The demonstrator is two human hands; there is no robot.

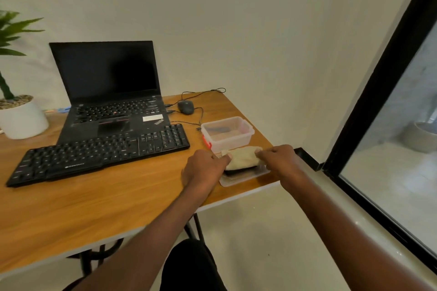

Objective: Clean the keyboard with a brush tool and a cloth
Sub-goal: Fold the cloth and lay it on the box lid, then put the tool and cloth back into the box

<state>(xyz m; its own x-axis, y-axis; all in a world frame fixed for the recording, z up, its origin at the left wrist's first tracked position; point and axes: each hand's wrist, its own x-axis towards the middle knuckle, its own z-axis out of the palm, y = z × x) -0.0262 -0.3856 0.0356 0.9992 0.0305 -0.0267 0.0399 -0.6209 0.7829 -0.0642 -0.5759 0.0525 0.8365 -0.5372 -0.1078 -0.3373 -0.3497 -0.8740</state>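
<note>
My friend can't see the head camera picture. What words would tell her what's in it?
Two hands, left and right, pinch a folded cream cloth on a clear plastic lid, beside a black keyboard on a wooden desk.

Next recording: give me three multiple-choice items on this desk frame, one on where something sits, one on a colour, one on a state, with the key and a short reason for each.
1. Where is the clear plastic container?
A. On the laptop
B. To the right of the black keyboard, near the table's right edge
C. On the floor

2. What colour is the cloth?
A. Pale yellow
B. Bright red
C. Dark blue

3. What are the hands doing?
A. Both typing on the keyboard
B. Both hanging idle off the table
C. Left hand and right hand each hold one end of the cloth

Key: 1 B, the container stands just past the keyboard's right end. 2 A, the folded cloth is cream-yellow. 3 C, fingers of each hand close on opposite ends of the cloth, which lies over a dark object on a clear lid.
</note>
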